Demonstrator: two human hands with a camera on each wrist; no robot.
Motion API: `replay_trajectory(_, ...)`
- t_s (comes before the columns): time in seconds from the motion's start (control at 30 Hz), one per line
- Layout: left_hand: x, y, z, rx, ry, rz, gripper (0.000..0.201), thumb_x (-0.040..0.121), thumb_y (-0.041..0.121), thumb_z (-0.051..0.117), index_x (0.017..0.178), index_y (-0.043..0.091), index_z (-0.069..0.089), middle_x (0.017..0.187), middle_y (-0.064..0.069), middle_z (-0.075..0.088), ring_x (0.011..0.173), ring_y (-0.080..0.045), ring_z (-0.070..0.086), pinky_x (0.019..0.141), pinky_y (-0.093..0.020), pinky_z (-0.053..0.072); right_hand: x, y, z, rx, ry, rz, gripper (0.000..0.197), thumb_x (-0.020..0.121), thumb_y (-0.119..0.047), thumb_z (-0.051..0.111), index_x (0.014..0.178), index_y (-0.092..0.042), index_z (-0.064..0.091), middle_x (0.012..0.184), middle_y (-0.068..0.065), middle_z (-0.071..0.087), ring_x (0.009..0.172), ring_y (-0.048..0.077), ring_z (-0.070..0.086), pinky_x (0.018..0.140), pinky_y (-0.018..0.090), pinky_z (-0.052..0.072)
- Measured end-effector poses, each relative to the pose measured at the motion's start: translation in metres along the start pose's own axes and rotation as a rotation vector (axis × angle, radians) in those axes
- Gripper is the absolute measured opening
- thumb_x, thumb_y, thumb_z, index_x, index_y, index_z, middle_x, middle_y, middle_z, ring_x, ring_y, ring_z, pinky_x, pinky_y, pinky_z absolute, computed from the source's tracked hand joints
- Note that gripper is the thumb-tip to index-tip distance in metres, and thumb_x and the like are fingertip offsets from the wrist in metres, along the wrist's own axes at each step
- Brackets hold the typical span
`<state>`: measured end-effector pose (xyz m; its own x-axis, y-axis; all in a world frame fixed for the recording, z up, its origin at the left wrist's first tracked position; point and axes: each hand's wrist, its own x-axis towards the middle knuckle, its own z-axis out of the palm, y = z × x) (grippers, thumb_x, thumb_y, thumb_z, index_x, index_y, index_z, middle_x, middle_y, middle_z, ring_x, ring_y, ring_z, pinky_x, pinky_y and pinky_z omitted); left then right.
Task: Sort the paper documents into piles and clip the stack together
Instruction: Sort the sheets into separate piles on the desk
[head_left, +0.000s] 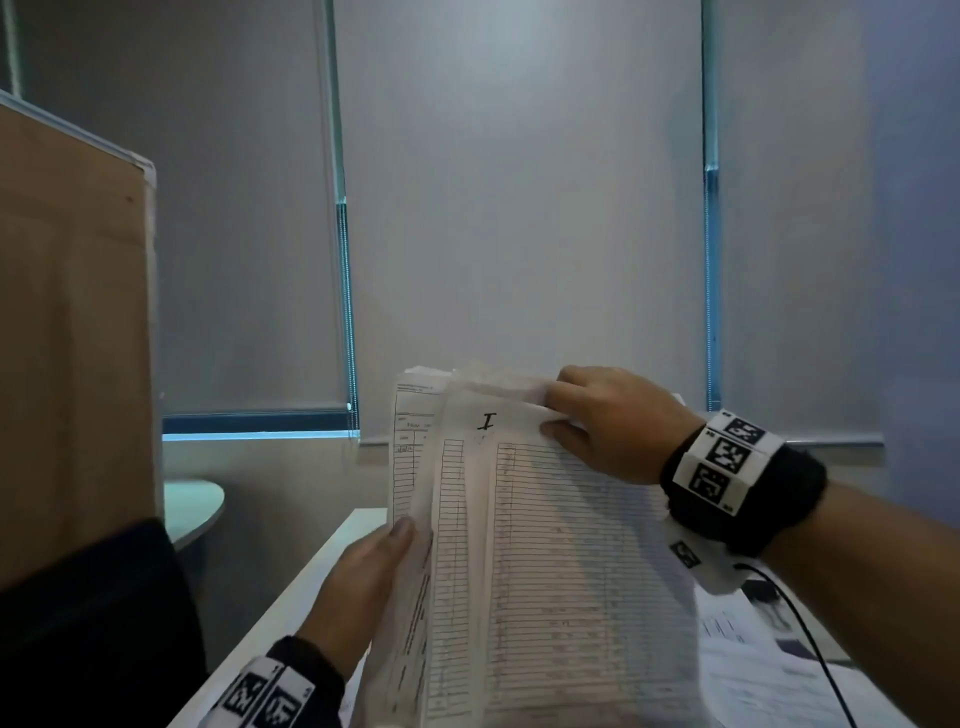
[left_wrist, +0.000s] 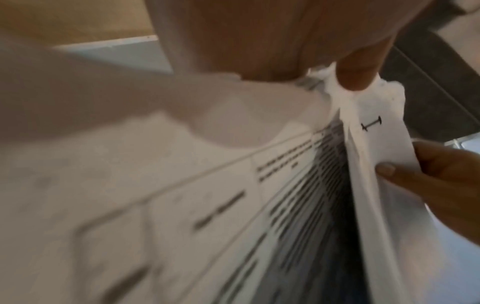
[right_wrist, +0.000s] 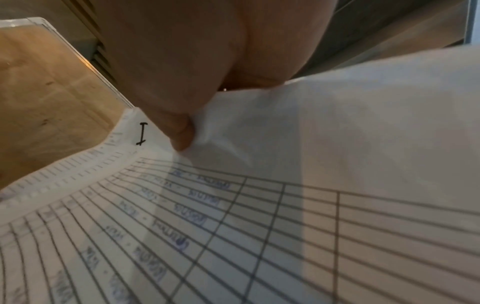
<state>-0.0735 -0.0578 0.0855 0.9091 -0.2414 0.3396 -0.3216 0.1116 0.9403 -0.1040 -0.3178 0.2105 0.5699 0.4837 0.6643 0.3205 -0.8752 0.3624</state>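
Stack of paper documents (head_left: 545, 545) held upright above the white desk (head_left: 311, 587). Left hand (head_left: 363, 582) grips its left edge, thumb on front. Right hand (head_left: 608, 421) pinches top sheet's upper corner (sheet marked "I", ruled w/ table lines). More papers (head_left: 753, 670) lie on desk at right.

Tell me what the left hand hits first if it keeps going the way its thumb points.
Probably nothing near: the left hand points up and away along the papers it grips; beyond them stands only the blind, though depth is unclear.

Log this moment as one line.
left hand: grips paper stack | right hand: pinches top sheets | clip: none seen
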Motion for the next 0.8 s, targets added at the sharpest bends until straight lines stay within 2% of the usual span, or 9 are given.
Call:
replay_trajectory(0.1,0.003,0.002,0.004,0.147,0.072,0.102,0.077,0.044,0.066,0.088,0.102,0.017,0.072,0.099,-0.002,0.079,0.092,-0.022,0.076,0.085,-0.046,0.06,0.0,-0.003,0.008,0.014,0.082,-0.013,0.027,0.091,-0.036,0.05,0.094,-0.013,0.065,0.078,0.002,0.059,0.063,0.024,0.056,0.054,0.03,0.042)
replay_trajectory(0.23,0.007,-0.005,0.026,0.247,0.298,0.136,0.035,0.073,0.014,0.087,0.097,0.024,0.063,0.097,0.002,0.075,0.092,-0.022,0.072,0.085,-0.043,0.059,0.005,-0.016,0.017,0.066,0.245,0.002,0.03,0.088,-0.037,0.048,0.08,-0.012,0.063,0.07,0.003,0.059,0.057,0.025,0.053,0.055,0.029,0.036)
replay_trajectory(0.33,0.008,-0.014,0.031,0.23,0.342,0.137,0.02,0.089,0.008,0.072,0.094,0.025,0.064,0.096,0.005,0.073,0.094,-0.023,0.071,0.076,-0.031,0.056,0.002,-0.026,0.029,0.063,0.349,0.068,0.028,0.086,-0.041,0.057,0.085,-0.014,0.065,0.081,0.002,0.064,0.07,0.026,0.057,0.065,0.033,0.041)
replay_trajectory(0.4,0.007,-0.016,0.029,0.212,0.35,0.135,0.015,0.093,0.009,0.068,0.095,0.024,0.065,0.094,0.008,0.073,0.092,-0.019,0.07,0.072,-0.028,0.053,-0.006,-0.023,0.039,0.125,0.424,0.228,0.039,0.078,-0.047,0.068,0.102,-0.017,0.063,0.107,0.003,0.063,0.097,0.025,0.057,0.084,0.04,0.045)
replay_trajectory(0.47,0.007,-0.019,0.022,0.154,0.383,0.146,0.017,0.093,0.005,0.066,0.098,0.021,0.066,0.093,0.009,0.072,0.092,-0.02,0.069,0.074,-0.03,0.052,-0.018,-0.013,0.048,0.267,0.478,0.473,0.065,0.074,-0.051,0.073,0.124,-0.015,0.053,0.131,0.004,0.052,0.121,0.021,0.047,0.102,0.04,0.038)
replay_trajectory(0.53,0.008,-0.017,0.017,0.065,0.426,0.13,0.019,0.095,0.0,0.061,0.102,0.017,0.067,0.094,0.006,0.072,0.092,-0.02,0.068,0.071,-0.028,0.051,-0.032,-0.005,0.061,0.624,0.454,0.77,0.077,0.076,-0.046,0.076,0.137,-0.014,0.042,0.137,0.001,0.045,0.127,0.016,0.043,0.107,0.035,0.036)
replay_trajectory(0.6,0.008,-0.016,0.017,0.002,0.436,0.089,0.02,0.098,0.001,0.055,0.101,0.018,0.066,0.095,0.004,0.072,0.091,-0.019,0.068,0.068,-0.028,0.05,-0.046,-0.008,0.08,1.064,0.296,0.94,0.065,0.08,-0.039,0.075,0.133,-0.014,0.046,0.131,0.001,0.055,0.122,0.02,0.054,0.096,0.035,0.045)
replay_trajectory(0.67,0.007,-0.015,0.019,0.009,0.422,0.071,0.027,0.098,-0.001,0.051,0.094,0.021,0.065,0.094,0.004,0.071,0.091,-0.018,0.067,0.07,-0.03,0.051,-0.057,-0.02,0.102,1.321,0.203,0.922,0.04,0.085,-0.025,0.073,0.119,-0.012,0.055,0.116,0.005,0.069,0.109,0.026,0.066,0.088,0.039,0.053)
replay_trajectory(0.8,0.007,-0.015,0.029,0.065,0.354,0.091,0.032,0.095,-0.003,0.048,0.091,0.024,0.065,0.095,0.005,0.07,0.095,-0.018,0.065,0.08,-0.036,0.05,-0.056,-0.044,0.108,1.285,0.312,0.849,0.021,0.086,-0.007,0.07,0.104,-0.014,0.063,0.098,0.002,0.075,0.091,0.02,0.073,0.081,0.041,0.06)
